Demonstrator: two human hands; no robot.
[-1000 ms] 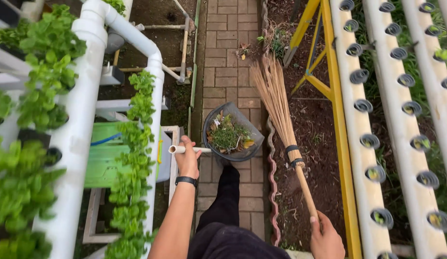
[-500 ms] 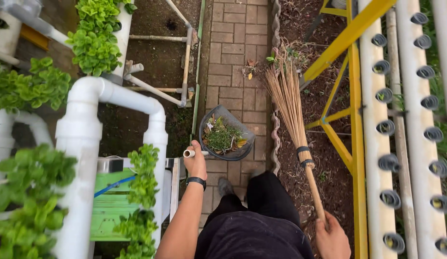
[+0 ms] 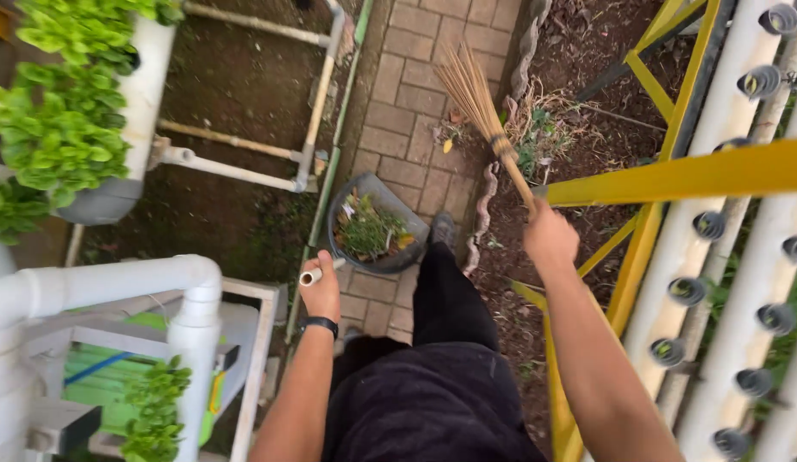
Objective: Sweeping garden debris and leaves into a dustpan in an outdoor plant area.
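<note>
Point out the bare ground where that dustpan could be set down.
Bare brick path lies ahead of the dustpan, between the green edging strip and the stone border. Dark soil left of the strip is open between the white pipes. It is crowded by the broom tip, among leaves and weeds.

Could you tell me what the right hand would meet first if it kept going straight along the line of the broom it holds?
Probably the brick path, where the broom bristles reach ahead of the right hand; depth is unclear.

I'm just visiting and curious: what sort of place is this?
Probably a hydroponic garden: white plastic pipes with round planting holes, leafy green lettuce growing from a white pipe, and a brick path between soil beds.
</note>
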